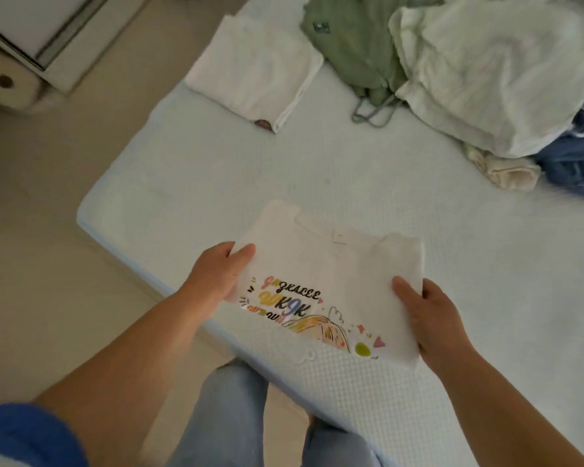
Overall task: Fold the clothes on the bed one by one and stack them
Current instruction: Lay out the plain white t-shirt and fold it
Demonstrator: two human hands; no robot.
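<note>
So both hands are on a folded white printed t-shirt (327,281), holding it just over the near edge of the bed (317,176), close to the near left corner. The left hand (221,274) pinches the shirt's left side, thumb on top and fingers tucked under. The right hand (432,318) grips the right side the same way, thumb lying across the fabric. The print faces up: colourful lettering plus a cartoon drawing, with the collar tag pointing away toward the far side.

Further back near the left edge of the bed there's a folded white garment (257,79) lying flat. Just beside it to the right is the unfolded pile: a green top (351,42) with drawstrings trailing out, a big crumpled pale cloth (493,69) over it, a small cream piece (506,171) and something in blue denim (577,160) at the right edge.
</note>
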